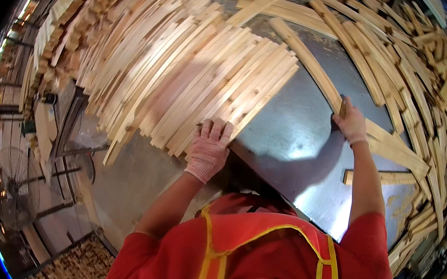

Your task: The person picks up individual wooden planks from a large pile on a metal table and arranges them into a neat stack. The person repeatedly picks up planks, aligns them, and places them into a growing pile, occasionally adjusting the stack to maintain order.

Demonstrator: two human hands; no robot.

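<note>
- The right hand (351, 122) has its fingers closed on the near end of one wooden strip (306, 62), slanting across the metal surface (288, 122).
- The gloved left hand (210, 146) lies with fingers extended on the strip row (208, 86).
- Probably single strips are being handled; next move calls for guiding the far end carefully.
</note>
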